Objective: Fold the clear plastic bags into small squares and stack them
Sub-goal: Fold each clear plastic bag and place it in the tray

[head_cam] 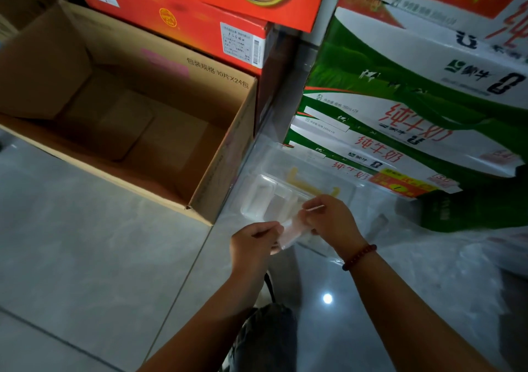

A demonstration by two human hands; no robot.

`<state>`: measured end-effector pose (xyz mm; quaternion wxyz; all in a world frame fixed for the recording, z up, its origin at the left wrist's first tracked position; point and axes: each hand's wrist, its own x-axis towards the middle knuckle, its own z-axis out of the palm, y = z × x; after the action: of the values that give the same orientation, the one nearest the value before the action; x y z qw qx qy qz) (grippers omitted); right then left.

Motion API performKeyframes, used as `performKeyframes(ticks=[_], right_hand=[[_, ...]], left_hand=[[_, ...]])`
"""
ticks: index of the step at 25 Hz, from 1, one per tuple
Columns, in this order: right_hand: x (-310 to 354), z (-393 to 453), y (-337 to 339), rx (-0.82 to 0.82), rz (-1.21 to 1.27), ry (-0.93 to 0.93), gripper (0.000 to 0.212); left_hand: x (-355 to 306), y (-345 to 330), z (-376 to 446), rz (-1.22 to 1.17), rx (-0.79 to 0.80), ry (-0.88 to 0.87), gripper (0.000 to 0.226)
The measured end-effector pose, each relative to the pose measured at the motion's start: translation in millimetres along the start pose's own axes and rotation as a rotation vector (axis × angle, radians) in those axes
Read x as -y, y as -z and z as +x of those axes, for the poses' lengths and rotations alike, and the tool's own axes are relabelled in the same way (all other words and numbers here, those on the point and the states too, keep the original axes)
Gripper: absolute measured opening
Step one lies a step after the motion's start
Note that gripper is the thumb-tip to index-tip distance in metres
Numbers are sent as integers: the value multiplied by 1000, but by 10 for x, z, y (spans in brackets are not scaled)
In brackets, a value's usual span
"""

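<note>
Both forearms reach in from the bottom, left hand (253, 241) and right hand (333, 223) each pinching an end of a half-folded clear plastic bag (293, 233), long axis running between them, just above the clear tray (257, 197) beside the open cardboard box (223, 154).

A big open brown box (128, 108) sits on the shiny floor (85, 257). Red boxes (183, 14) and green milk boxes (400, 108) stand behind.

Brown box (223, 131) sitting by red cartons (183, 20); green-white cartons (400, 100) showing red lettering; bracelet (359, 256) looking dark red.
</note>
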<state>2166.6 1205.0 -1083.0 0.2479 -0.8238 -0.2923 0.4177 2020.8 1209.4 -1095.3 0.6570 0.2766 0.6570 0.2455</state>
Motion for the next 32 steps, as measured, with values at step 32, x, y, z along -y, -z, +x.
performKeyframes(ticks=[32], right_hand=[[-127,526,-172,37,-975,648,47]], left_hand=[[78,-189,143,1205,197,-503,57]])
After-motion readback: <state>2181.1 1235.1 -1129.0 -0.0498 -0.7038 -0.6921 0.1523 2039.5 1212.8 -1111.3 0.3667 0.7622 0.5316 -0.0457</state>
